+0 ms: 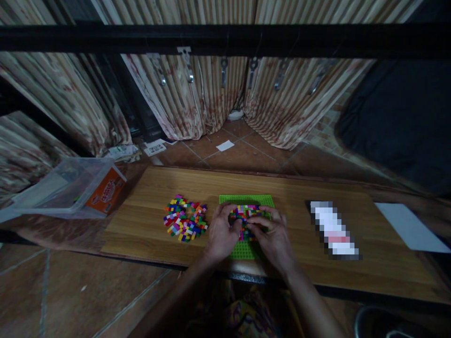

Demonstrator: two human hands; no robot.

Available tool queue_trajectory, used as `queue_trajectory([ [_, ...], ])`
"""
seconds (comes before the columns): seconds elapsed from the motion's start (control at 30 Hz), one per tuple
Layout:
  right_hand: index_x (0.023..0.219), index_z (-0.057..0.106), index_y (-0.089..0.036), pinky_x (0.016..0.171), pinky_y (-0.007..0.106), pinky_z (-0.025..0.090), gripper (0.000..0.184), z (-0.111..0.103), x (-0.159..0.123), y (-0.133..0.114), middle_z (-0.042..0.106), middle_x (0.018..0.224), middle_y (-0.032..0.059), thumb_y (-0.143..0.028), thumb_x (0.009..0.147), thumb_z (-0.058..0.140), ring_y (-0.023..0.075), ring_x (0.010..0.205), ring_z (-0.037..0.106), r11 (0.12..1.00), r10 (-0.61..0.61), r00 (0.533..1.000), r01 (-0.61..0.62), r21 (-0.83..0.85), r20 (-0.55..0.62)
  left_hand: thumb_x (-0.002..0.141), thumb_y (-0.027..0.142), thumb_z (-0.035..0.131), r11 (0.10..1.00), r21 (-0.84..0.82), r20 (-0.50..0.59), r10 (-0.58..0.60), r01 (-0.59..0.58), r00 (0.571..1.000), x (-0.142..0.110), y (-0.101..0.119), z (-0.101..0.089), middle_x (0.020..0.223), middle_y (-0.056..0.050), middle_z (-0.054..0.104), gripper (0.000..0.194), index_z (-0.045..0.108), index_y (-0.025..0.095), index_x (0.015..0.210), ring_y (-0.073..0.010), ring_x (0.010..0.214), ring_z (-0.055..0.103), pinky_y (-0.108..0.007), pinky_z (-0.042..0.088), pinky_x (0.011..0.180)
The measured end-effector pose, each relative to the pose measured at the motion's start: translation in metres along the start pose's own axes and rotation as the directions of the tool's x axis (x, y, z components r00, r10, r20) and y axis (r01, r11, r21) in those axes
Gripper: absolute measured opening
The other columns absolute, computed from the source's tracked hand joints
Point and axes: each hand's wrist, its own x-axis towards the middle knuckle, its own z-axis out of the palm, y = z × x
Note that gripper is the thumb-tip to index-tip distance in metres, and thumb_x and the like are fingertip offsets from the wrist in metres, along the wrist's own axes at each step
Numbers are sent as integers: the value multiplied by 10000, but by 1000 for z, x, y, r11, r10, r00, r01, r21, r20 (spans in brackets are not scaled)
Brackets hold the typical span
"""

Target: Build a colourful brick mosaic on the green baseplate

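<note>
A green studded baseplate [243,252] lies on the wooden board, with a patch of multicoloured building bricks [247,209] on its middle. My left hand [222,234] rests over the plate's left side, thumb and fingers apart against the bricks. From the right, my right hand [276,237] reaches over the bricks, its thumb and index finger pinched together near the middle of the patch. Whatever is between those fingertips is too small to make out. Left of my left hand lies a loose heap of small coloured bricks [185,223].
The wooden board [137,211] sits low above a tiled floor. A phone-like object [333,230] with a blurred screen lies to the right, near a white sheet [410,225]. A clear plastic box [77,188] with an orange label stands left. Striped curtains and a dark rail are behind.
</note>
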Motion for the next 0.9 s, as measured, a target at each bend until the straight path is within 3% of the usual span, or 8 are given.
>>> queue_trajectory([
  [0.23,787,739,-278,987,451,388,109,6,0,2,567,1137,61,-357,734,685,259,1110,515,987,117,992,-111,115,-42,774,160,594,1000,-23,-22,-21,21,1000,-1,3,3,1216,-62,552,364,565,211,1134,-206,1157,529,-365,449,1002],
  [0.43,861,719,-243,988,451,397,219,11,-3,7,588,1137,78,-394,703,699,265,1117,532,945,232,972,-216,244,-39,754,159,609,998,-16,-69,-62,61,996,-1,6,9,1183,-74,567,365,575,198,1115,-219,1141,536,-386,450,1000],
  [0.9,861,721,-235,982,435,396,212,10,0,5,616,1077,73,-356,688,706,259,1085,557,931,248,969,-237,277,-5,739,170,618,997,-34,-102,-78,75,992,0,6,15,1153,-90,572,337,584,178,1074,-236,1151,524,-406,434,1015],
])
